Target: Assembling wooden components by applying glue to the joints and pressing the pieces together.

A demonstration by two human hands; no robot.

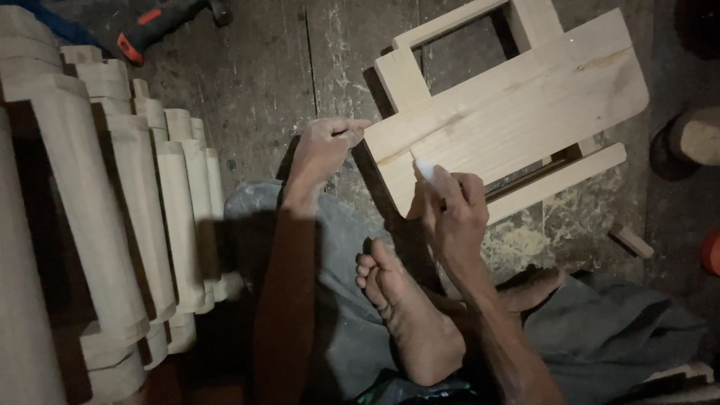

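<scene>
**Rubbing 1 Pale Lump Along a Board Face**

Pinching a small white lump (424,168), chalk or filler by the look of it, in the closed fingertips of the right hand (452,210). Pressing it onto the near end of the wide pale board (510,105) of the wooden frame (525,97), close to a faint seam line. Gripping the board's left end with the left hand (322,150), fingers curled shut over the edge, bracing it against the push.

Lying flat on the dusty floor (270,75), the frame, just ahead of the bare foot (405,307) and grey cloth (600,330).

Judging the work best done by keeping the lump low and firmly pinched, moving along the grain in short strokes, holding the left-hand brace steady so nothing slides.

Standing at the left, a row of shaped wooden pieces (150,210); lying at the top, a power tool (150,22) with orange trim; resting at the right, 1 small offcut (631,241).
</scene>
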